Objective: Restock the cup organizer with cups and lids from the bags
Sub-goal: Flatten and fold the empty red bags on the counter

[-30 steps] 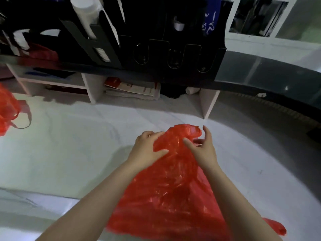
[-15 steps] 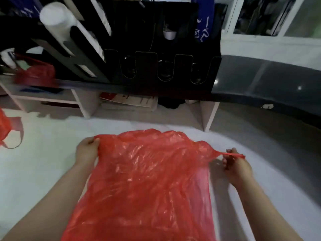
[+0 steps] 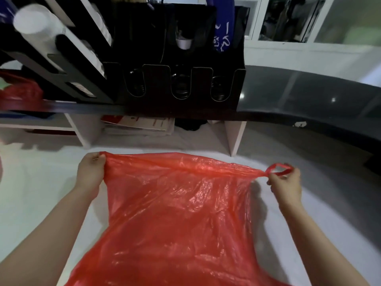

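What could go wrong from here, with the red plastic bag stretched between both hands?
1. The thin red plastic bag is pulled taut between the left hand and the right hand; the film might tear near its twisted handle loop.
2. The right grip holds only that narrow loop, so it could slip free and the bag drop onto the white surface.
3. The bag's contents cannot be seen; anything inside might spill.

Dark counter [image 3: 299, 96] bears the black cup organizer [image 3: 156, 79]
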A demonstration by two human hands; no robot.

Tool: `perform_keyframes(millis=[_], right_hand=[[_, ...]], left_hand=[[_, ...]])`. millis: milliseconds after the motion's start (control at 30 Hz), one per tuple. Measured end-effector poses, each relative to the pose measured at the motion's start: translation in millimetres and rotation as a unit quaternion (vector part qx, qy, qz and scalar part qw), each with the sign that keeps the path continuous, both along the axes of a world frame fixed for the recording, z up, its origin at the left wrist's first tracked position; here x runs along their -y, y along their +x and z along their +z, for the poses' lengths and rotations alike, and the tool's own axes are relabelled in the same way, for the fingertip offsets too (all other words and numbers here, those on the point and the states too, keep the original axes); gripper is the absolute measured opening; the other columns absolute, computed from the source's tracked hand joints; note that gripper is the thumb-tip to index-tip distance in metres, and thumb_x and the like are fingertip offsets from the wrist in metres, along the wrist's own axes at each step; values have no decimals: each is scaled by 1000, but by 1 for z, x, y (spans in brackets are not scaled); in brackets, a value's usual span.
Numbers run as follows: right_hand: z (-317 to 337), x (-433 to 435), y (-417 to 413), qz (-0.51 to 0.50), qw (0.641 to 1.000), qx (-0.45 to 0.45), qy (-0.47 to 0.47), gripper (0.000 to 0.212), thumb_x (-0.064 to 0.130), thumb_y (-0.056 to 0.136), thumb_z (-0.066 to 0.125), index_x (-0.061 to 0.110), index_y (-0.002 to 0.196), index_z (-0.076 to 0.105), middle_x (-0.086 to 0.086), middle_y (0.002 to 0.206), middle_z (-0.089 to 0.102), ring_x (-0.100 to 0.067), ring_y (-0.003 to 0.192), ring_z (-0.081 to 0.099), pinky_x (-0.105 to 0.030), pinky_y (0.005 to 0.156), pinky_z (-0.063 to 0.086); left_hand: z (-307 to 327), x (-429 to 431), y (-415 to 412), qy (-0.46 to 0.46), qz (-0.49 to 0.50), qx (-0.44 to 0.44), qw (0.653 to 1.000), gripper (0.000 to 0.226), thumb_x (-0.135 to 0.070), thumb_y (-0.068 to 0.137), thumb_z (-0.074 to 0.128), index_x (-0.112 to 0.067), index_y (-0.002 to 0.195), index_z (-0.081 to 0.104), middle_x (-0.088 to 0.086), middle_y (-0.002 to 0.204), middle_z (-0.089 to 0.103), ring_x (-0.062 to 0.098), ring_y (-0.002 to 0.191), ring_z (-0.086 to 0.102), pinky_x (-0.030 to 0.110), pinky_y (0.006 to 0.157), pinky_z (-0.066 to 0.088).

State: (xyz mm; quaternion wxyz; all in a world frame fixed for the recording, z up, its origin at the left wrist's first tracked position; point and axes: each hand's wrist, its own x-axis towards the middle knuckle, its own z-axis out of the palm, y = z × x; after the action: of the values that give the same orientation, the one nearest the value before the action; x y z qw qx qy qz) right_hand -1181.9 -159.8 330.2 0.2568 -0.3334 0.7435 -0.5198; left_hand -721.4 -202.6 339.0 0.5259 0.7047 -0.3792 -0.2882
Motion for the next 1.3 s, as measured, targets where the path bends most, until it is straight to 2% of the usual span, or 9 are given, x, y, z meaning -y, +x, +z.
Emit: perform_keyframes(millis=[167, 367, 433, 533, 667, 900, 1000, 1167, 1300], right_hand=[[-23, -7, 27, 167, 955, -243, -26, 85, -1, 78, 64, 37, 144, 25, 2, 80, 56, -15, 68, 58, -30, 55, 43], [-26, 16, 16, 179, 909, -369, -78, 20, 1, 77, 70, 14, 92, 74, -5, 98, 52, -31, 98, 52, -40, 78, 46], [-23, 21, 14, 216, 916, -318, -114, 18, 0, 82, 63, 18, 86, 65, -4, 106, 60, -24, 96, 57, -38, 80, 47], [-14, 24, 22, 229, 966, -89, -80, 22, 13, 96, 48, 30, 83, 44, 2, 83, 62, -15, 62, 54, -25, 52, 43], [-5, 25, 24, 217, 972, 28, -82, 23, 0, 93, 49, 22, 87, 49, -8, 68, 57, -11, 41, 48, -17, 34, 36], [-9, 28, 2, 337, 928, -153, 52, 17, 2, 74, 68, 17, 69, 67, 3, 58, 61, -14, 50, 56, -22, 39, 41], [-15, 35, -7, 282, 957, -62, 19, 28, -8, 74, 58, 17, 74, 69, 1, 57, 60, -14, 39, 51, -23, 38, 38], [-14, 45, -11, 286, 957, 45, -30, 35, -15, 77, 56, 14, 90, 69, 3, 97, 68, 6, 69, 62, -9, 64, 47], [-18, 50, -11, 277, 960, 33, -25, 34, -15, 76, 57, 16, 85, 68, 1, 102, 65, 0, 74, 61, -19, 70, 48]], left_hand=[[-8, -11, -13, -4, -23, -56, 998, 24, -27, 98, 46, -13, 83, 60, 4, 73, 53, 21, 70, 46, 35, 65, 38], [-12, -19, -14, 4, 6, -72, 997, 40, -39, 96, 47, -7, 73, 53, 10, 70, 47, 22, 64, 43, 36, 62, 38], [-15, -18, -14, 2, 35, -15, 999, 46, -39, 97, 45, -11, 61, 41, 5, 60, 39, 19, 56, 36, 31, 54, 33], [-15, -18, -20, 8, 33, 97, 995, 48, -35, 99, 41, -13, 57, 35, 3, 56, 38, 18, 52, 35, 32, 51, 29], [-14, -16, -12, 15, 15, 217, 976, 47, -29, 100, 40, -15, 56, 35, 2, 56, 41, 20, 56, 39, 35, 58, 28], [-14, -5, 1, 48, -3, 258, 965, 51, -34, 99, 41, -10, 54, 33, 8, 55, 41, 26, 56, 39, 37, 58, 31], [-17, -3, 3, 52, -23, 276, 959, 51, -34, 99, 42, -10, 54, 34, 8, 55, 42, 26, 55, 40, 37, 56, 30], [-16, 1, 3, 53, -38, 296, 953, 49, -33, 98, 43, -11, 55, 37, 8, 55, 45, 23, 54, 42, 35, 54, 30], [-18, 7, 2, 67, -12, 187, 980, 47, -35, 97, 47, -7, 59, 44, 9, 59, 46, 26, 58, 42, 35, 57, 36]])
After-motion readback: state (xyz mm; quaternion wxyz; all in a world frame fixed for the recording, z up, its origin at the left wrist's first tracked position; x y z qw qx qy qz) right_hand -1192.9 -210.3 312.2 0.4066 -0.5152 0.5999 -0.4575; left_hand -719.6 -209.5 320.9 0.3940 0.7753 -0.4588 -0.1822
